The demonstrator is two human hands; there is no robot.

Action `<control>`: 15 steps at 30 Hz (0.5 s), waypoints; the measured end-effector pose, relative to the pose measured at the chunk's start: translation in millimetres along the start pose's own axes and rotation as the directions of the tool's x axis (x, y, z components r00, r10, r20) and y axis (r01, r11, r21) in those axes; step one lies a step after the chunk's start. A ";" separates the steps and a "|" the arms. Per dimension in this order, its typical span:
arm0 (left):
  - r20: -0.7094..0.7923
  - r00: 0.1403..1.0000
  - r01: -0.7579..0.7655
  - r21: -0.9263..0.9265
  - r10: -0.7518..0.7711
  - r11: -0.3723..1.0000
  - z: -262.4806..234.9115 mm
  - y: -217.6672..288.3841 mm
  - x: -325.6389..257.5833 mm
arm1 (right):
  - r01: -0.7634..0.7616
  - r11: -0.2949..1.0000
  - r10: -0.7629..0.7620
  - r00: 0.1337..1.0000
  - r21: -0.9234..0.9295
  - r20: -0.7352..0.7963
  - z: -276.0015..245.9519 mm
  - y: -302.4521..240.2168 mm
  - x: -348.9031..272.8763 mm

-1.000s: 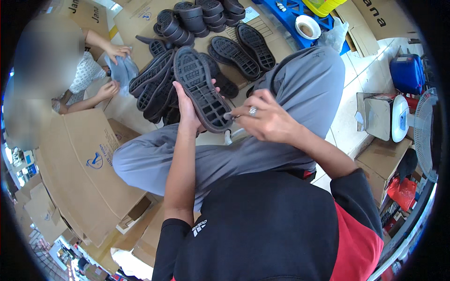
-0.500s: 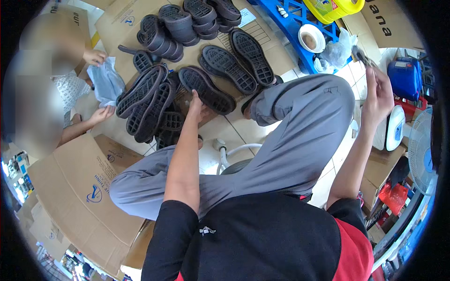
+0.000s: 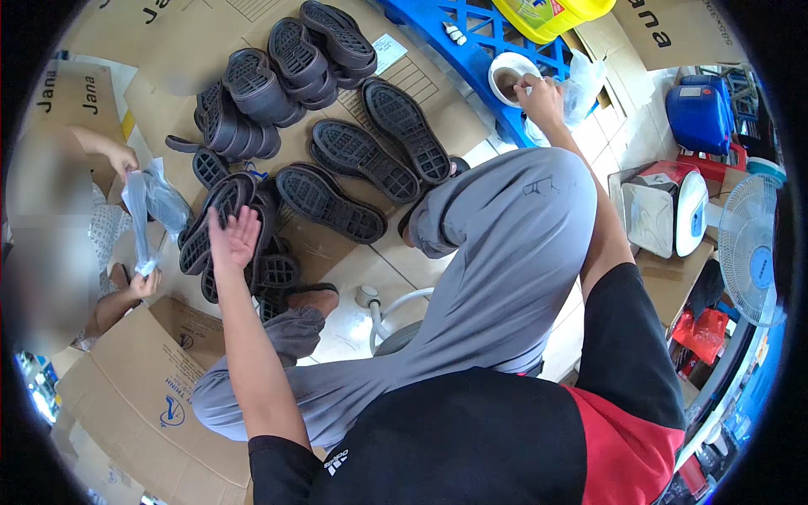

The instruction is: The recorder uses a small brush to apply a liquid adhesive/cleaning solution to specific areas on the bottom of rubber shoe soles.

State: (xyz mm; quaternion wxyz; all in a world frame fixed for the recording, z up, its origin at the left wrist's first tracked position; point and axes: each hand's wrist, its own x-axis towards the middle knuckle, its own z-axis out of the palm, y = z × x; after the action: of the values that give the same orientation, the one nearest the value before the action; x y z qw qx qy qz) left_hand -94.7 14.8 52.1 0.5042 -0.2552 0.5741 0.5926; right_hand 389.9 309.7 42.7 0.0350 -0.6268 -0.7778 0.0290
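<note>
My left hand (image 3: 236,240) is open, fingers stretched out, over a pile of dark brown shoe soles (image 3: 195,247). Whether it touches them I cannot tell. Three places of soles with gridded undersides up lie to the right: a single sole (image 3: 331,203) nearest the hand, a sole (image 3: 366,160) resting on another, and one more sole (image 3: 406,130). My right hand (image 3: 543,103) is closed at the rim of a white bowl (image 3: 502,64) with brownish contents. Its fingertips pinch what seems the small dark brush seen earlier, now mostly hidden in the bowl.
Rows of stacked soles (image 3: 295,59) stand on cardboard (image 3: 189,93). The bowl sits on a blue plastic pallet (image 3: 446,42) beside a yellow container (image 3: 555,18) and a clear bag (image 3: 583,88). A person at left handles a plastic bag (image 3: 168,202). A fan (image 3: 752,252) stands right.
My left hand has let go of a sole, now lying on the cardboard, and moved left over the pile. My right hand has brought the brush from the right to the bowl. The view has shifted.
</note>
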 end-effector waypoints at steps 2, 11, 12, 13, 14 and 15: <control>-0.071 0.987 0.153 0.203 -0.142 0.967 -4.7 -7.8 9.0 | 0.009 1.000 -0.009 0.998 -0.002 -0.062 -6.3 0.9 -1.4; -0.122 0.971 -0.222 -0.146 0.205 0.964 -33.2 -18.2 -5.4 | -0.233 0.878 0.330 0.928 0.417 -0.175 -20.0 25.0 -6.7; -0.092 0.957 -0.281 -0.066 0.275 0.957 -45.9 -19.4 -24.3 | -0.300 0.891 0.362 0.923 0.341 -0.133 -17.1 29.0 -7.4; -0.111 0.960 -0.260 -0.006 0.257 0.966 -59.8 -17.6 -47.3 | -0.290 0.883 0.354 0.927 0.369 -0.119 -14.5 33.5 -9.2; -0.110 0.947 -0.301 0.024 0.302 0.953 -74.9 -15.1 -73.3 | -0.373 0.676 0.495 0.869 0.636 -0.017 -12.7 37.3 -10.7; -0.054 0.957 -0.279 0.094 0.285 0.956 -92.0 -10.8 -104.5 | -0.474 0.379 0.632 0.760 0.795 0.151 -11.9 40.7 -10.4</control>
State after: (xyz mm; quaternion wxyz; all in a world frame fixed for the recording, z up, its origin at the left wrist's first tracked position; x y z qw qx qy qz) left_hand -72.7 -105.2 120.2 0.4056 -0.1686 0.6460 0.6243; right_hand 432.7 308.2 50.8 0.3677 -0.7649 -0.4161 0.3264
